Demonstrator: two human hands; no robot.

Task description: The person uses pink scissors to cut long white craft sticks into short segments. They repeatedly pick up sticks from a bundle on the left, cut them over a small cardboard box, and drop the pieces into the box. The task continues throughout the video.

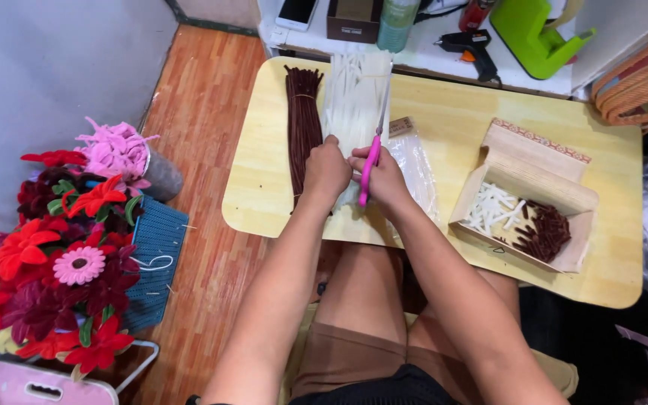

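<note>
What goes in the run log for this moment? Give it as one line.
left hand: pressing white stems | right hand: holding pink scissors over them | brown bundle: left of the stems | cardboard box: cut pieces inside

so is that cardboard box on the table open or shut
Open: the cardboard box has its lid flap folded back, showing white and dark brown cut pieces inside.

Even, soft indoor light falls on your pale yellow wooden table (444, 112), bright without harsh glare. Your left hand (326, 169) and right hand (384, 180) cast only faint shadows toward you, and the gap below the table between your knees sinks into darkness. A mild sheen lies on the clear plastic bag (418, 169) just right of your hands. Focus is crisp at centre; the wide lens bends the table's edges, and the red fabric flowers (31, 247) far left look slightly soft.
</note>
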